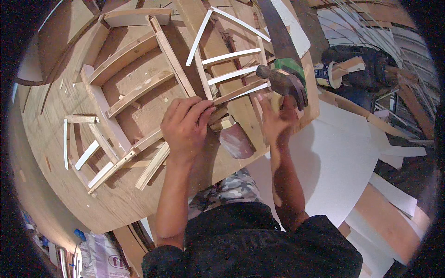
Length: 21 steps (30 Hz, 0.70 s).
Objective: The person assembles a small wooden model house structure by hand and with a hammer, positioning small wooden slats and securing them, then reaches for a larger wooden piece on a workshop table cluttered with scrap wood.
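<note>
— Left hand [185,127], what's it doing?

— Fingers curled and pinched down on the end of a thin wooden strip [234,91] that runs up and away to the right, over the slatted wooden frame [139,88].

— And the right hand [277,121]?

— Closed around the handle of a hammer [282,83], whose dark head sits just above the knuckles, near the far end of that same strip. The two hands are apart, with the strip between them.

— What crowds them?

— Just under both hands lies a reddish-brown curved piece [236,141]. White slats [232,58] fan out beyond the fingertips. Past the hammer there's a saw blade [278,32] and a green patch [289,65]; further right, a glue bottle [327,74].

— Underneath?

— A plywood bench [69,185] left of the left forearm, a white board [333,157] right of the right forearm.
</note>
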{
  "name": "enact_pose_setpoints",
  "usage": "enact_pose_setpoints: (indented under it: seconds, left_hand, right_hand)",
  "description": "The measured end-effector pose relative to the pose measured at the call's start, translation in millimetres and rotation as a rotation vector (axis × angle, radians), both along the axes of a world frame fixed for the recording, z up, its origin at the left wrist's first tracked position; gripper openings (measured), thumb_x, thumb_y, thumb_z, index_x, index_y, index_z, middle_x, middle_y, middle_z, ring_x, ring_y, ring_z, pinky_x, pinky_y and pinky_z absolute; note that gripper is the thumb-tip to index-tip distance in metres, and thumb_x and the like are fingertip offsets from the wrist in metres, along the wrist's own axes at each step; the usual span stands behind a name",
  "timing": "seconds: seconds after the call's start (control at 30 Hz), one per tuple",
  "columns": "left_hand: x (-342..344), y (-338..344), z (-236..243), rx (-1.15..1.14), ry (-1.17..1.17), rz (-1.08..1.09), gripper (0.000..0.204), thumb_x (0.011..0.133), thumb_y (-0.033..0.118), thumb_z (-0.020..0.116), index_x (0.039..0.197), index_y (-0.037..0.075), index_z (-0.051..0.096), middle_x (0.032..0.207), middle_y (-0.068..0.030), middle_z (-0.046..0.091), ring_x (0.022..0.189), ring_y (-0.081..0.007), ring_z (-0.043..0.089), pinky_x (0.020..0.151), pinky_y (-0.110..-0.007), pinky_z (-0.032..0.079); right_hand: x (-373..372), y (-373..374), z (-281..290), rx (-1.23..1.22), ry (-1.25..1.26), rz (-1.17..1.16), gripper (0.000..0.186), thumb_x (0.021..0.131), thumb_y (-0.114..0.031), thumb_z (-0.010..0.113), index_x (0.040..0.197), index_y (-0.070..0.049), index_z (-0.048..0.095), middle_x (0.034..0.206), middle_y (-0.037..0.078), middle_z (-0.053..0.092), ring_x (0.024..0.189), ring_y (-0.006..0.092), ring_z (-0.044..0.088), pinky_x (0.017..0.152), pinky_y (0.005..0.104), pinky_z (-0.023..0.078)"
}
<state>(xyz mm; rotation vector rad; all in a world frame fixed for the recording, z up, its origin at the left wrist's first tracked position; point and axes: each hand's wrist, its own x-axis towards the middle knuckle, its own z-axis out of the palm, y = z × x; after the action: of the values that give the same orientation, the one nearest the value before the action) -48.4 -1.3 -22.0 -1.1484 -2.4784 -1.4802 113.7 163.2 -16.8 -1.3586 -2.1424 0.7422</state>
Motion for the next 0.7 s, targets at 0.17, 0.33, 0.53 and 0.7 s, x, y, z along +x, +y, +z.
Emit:
enact_pose_setpoints:
  seconds: [0.17,0.33,0.53,0.7]
  left_hand:
    - [-3.9,-1.1,-1.0,0.027,0.029,-0.040,0.017,0.075,0.013,0.086,0.090,0.012,0.078,0.090,-0.0020,0.071,0.083,-0.0229,0.065,0.077,-0.037,0.052]
    - [-5.3,-3.4,-0.4,0.000,0.035,-0.059,0.019,0.074,0.012,0.087,0.091,0.013,0.077,0.091,-0.0016,0.070,0.085,-0.0233,0.065,0.080,-0.039,0.050]
    - [-5.8,-3.8,2.4,-0.039,-0.002,-0.062,0.021,0.074,0.012,0.086,0.092,0.014,0.077,0.092,-0.0013,0.069,0.088,-0.0235,0.065,0.083,-0.040,0.050]
    - [-7.9,-3.9,1.9,-0.030,0.012,-0.077,0.020,0.074,0.011,0.085,0.092,0.014,0.076,0.092,-0.0015,0.069,0.089,-0.0238,0.065,0.084,-0.040,0.049]
  right_hand:
    - [-8.0,8.5,4.7,-0.067,0.059,0.009,0.029,0.085,-0.016,0.087,0.104,-0.002,0.068,0.102,0.010,0.072,0.092,0.0194,0.066,0.083,0.0355,0.051]
    - [-14.0,6.8,0.3,-0.203,0.282,-0.056,0.028,0.086,-0.013,0.086,0.106,-0.002,0.070,0.097,0.007,0.074,0.089,0.0161,0.067,0.082,0.0331,0.052]
    - [-14.8,9.1,2.4,-0.001,0.163,0.040,0.033,0.088,-0.012,0.084,0.116,-0.003,0.071,0.105,0.006,0.075,0.095,0.0162,0.068,0.089,0.0324,0.052]
    - [-14.5,8.8,4.5,-0.002,0.097,0.052,0.039,0.088,-0.015,0.085,0.122,-0.003,0.070,0.113,0.008,0.074,0.106,0.0181,0.066,0.096,0.0341,0.049]
